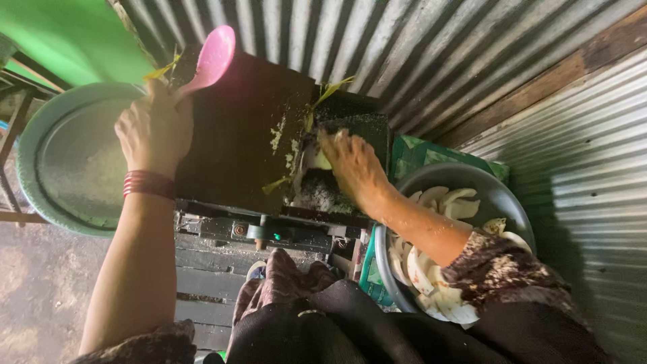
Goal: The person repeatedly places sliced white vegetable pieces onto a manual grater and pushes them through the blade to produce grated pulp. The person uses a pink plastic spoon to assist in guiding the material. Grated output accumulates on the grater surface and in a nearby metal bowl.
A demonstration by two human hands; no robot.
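Pink scoop [212, 57] in left hand [155, 128], right hand [354, 165] on grater [323, 192].

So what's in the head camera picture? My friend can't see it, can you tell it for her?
A person's right hand pushes a pale piece into the opening of a dark machine, while the left hand holds a pink scoop above it. A metal bowl of white slices sits at the right, a round green tray at the left.
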